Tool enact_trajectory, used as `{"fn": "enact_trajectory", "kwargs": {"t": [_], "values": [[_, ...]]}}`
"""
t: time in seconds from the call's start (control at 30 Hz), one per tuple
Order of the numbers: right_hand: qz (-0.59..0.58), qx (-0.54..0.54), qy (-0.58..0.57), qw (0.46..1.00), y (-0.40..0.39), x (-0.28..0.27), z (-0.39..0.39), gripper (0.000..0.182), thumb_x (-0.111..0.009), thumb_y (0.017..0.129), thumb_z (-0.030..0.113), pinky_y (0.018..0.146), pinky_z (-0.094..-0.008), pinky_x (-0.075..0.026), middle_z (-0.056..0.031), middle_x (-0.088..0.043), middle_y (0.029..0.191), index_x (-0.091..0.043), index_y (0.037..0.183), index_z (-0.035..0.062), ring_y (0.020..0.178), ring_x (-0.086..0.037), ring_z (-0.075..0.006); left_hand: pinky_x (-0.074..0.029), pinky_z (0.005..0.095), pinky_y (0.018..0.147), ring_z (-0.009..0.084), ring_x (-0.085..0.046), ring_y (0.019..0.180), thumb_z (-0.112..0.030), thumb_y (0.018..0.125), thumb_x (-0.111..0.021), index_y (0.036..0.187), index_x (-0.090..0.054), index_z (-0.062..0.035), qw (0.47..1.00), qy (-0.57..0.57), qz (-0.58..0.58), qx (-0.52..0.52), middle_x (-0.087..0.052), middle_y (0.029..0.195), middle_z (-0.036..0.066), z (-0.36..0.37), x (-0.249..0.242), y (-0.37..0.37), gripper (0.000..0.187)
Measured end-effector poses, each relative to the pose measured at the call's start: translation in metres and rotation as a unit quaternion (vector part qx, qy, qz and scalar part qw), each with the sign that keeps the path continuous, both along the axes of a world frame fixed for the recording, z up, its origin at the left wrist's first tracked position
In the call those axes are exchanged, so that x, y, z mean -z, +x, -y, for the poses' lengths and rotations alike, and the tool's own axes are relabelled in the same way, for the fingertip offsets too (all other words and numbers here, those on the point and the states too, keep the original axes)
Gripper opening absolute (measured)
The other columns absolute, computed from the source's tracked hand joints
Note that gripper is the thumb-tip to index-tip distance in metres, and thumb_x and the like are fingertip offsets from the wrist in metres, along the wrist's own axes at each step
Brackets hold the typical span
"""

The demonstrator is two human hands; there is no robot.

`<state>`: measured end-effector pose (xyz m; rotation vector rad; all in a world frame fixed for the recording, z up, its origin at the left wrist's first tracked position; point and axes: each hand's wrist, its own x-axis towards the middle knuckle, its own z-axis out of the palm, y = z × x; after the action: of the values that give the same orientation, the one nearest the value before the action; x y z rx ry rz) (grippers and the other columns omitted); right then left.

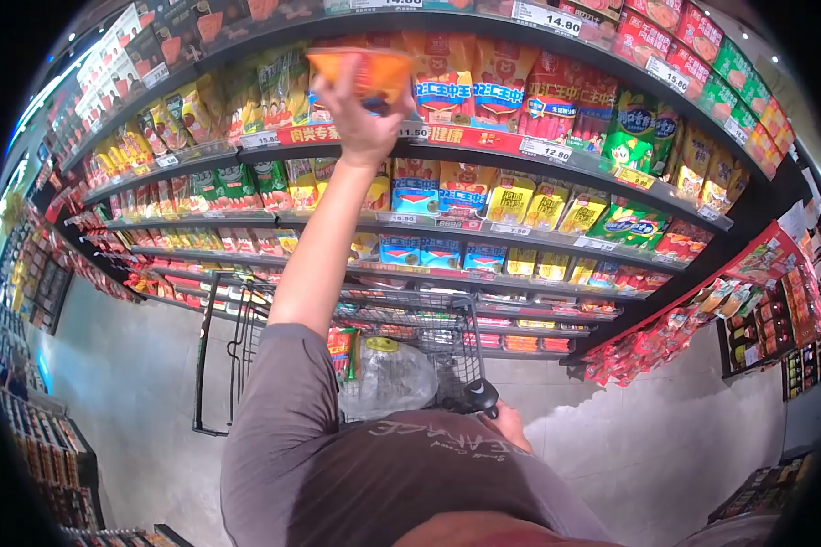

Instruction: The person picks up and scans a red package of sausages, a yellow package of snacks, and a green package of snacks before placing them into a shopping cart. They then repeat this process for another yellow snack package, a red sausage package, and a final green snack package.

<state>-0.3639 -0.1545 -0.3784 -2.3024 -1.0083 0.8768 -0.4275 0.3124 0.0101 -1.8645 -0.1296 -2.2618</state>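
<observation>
My left hand [363, 118] is raised at the upper shelf, its fingers closed on an orange snack bag [372, 68] held in front of the row of sausage packs. Low at the right, my right hand [509, 428] grips the shopping cart's handle [481, 397], partly hidden behind my torso. The wire shopping cart [470, 342] stands between me and the shelves. Inside it lie a clear plastic bag [390, 376] with a yellow label and a red and green packet [341, 348].
Curved shelves of bagged sausages [447, 77] with price tags [547, 150] span the view ahead. Red hanging packets [643, 351] line a rack at the right. Grey floor [146, 365] shows on both sides of the cart, with more shelving [50, 447] at left.
</observation>
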Motion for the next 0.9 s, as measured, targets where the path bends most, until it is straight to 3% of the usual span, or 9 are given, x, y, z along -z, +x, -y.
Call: {"fn": "enact_trajectory", "kwargs": {"t": [0.1, 0.2, 0.3, 0.37, 0.43, 0.47, 0.53, 0.7, 0.9], "values": [[0.007, 0.024, -0.009, 1.0, -0.004, -0.008, -0.007, 0.047, -0.074, 0.08, 0.035, 0.085, -0.0479, -0.052, -0.0225, -0.071, 0.099, -0.065, 0.119, 0.01, 0.099, -0.066, -0.0419, -0.044, 0.0448, 0.101, 0.0278, -0.046, 0.122, -0.013, 0.083, -0.074, 0.148, -0.03, -0.01, 0.97, -0.08, 0.148, 0.176, -0.039, 0.137, 0.016, 0.036, -0.032, -0.039, 0.079], [-0.024, 0.066, 0.031, 0.997, -0.004, -0.012, -0.012, 0.048, -0.076, 0.08, 0.03, 0.084, -0.0458, -0.053, -0.0208, -0.072, 0.097, -0.063, 0.121, 0.0078, 0.097, -0.067, -0.0415, -0.049, 0.0429, 0.097, 0.0254, -0.056, 0.113, -0.018, 0.091, -0.066, 0.146, -0.033, -0.0054, 0.83, -0.235, 0.247, 0.442, -0.049, 0.131, 0.013, 0.071, -0.014, -0.098, 0.065], [-0.055, 0.087, 0.136, 0.985, -0.002, -0.027, -0.026, 0.028, -0.074, 0.086, 0.021, 0.064, -0.0341, -0.054, -0.0104, -0.072, 0.081, -0.065, 0.104, 0.0005, 0.066, -0.069, -0.0188, -0.055, 0.0454, 0.081, 0.0277, -0.063, 0.089, -0.052, 0.092, -0.056, 0.12, -0.056, -0.007, 0.588, -0.451, 0.145, 0.656, -0.063, 0.107, 0.014, 0.078, 0.063, -0.144, 0.053], [-0.149, 0.103, 0.129, 0.975, -0.004, -0.075, -0.047, 0.021, -0.072, 0.089, 0.019, 0.055, -0.0301, -0.051, -0.005, -0.068, 0.075, -0.064, 0.098, 0.0012, 0.059, -0.065, -0.0119, -0.053, 0.0444, 0.074, 0.0287, -0.062, 0.09, -0.066, 0.085, -0.054, 0.122, -0.055, -0.0047, 0.315, -0.508, 0.156, 0.787, -0.062, 0.107, 0.017, 0.088, 0.135, -0.145, 0.071], [-0.232, 0.097, 0.129, 0.959, -0.003, -0.096, -0.064, 0.02, -0.07, 0.091, 0.018, 0.05, -0.028, -0.049, -0.0027, -0.064, 0.072, -0.062, 0.098, 0.0012, 0.055, -0.061, -0.0109, -0.051, 0.0481, 0.082, 0.0324, -0.061, 0.098, -0.063, 0.077, -0.06, 0.127, -0.051, -0.0009, 0.358, -0.568, 0.163, 0.723, -0.059, 0.119, 0.02, 0.105, 0.214, -0.148, 0.08], [-0.271, 0.084, 0.138, 0.949, -0.003, -0.107, -0.073, 0.02, -0.07, 0.092, 0.017, 0.049, -0.0274, -0.05, -0.0022, -0.062, 0.072, -0.061, 0.1, 0.0006, 0.054, -0.06, -0.0111, -0.05, 0.0502, 0.088, 0.0336, -0.06, 0.102, -0.057, 0.08, -0.058, 0.132, -0.048, 0.0012, 0.254, -0.611, 0.277, 0.697, -0.056, 0.126, 0.021, 0.117, 0.232, -0.149, 0.078], [-0.358, 0.067, 0.107, 0.925, -0.009, -0.145, -0.094, 0.035, -0.07, 0.092, 0.018, 0.051, -0.0277, -0.052, -0.0039, -0.061, 0.076, -0.055, 0.118, -0.0011, 0.055, -0.061, -0.0138, -0.049, 0.0519, 0.094, 0.0333, -0.06, 0.108, -0.052, 0.082, -0.056, 0.137, -0.045, 0.0024, 0.204, -0.562, 0.276, 0.752, -0.055, 0.13, 0.021, 0.123, 0.263, -0.16, 0.078], [-0.592, -0.066, 0.073, 0.8, -0.04, -0.208, -0.141, 0.031, -0.06, 0.097, 0.022, 0.045, -0.0269, -0.053, -0.0083, -0.059, 0.073, -0.054, 0.114, -0.0041, 0.049, -0.06, -0.0152, -0.053, 0.0504, 0.091, 0.0331, -0.059, 0.111, -0.048, 0.082, -0.056, 0.142, -0.038, 0.002, 0.298, -0.528, 0.269, 0.748, -0.052, 0.136, 0.019, 0.128, 0.25, -0.183, 0.08], [-0.571, -0.069, 0.012, 0.818, -0.078, -0.219, -0.176, 0.028, -0.061, 0.097, 0.022, 0.045, -0.0278, -0.054, -0.0079, -0.06, 0.074, -0.056, 0.112, -0.0017, 0.05, -0.06, -0.0149, -0.049, 0.0568, 0.098, 0.0361, -0.055, 0.121, -0.045, 0.081, -0.057, 0.149, -0.032, 0.0008, 0.333, -0.53, 0.243, 0.741, -0.046, 0.146, 0.019, 0.13, 0.268, -0.198, 0.085]]}}
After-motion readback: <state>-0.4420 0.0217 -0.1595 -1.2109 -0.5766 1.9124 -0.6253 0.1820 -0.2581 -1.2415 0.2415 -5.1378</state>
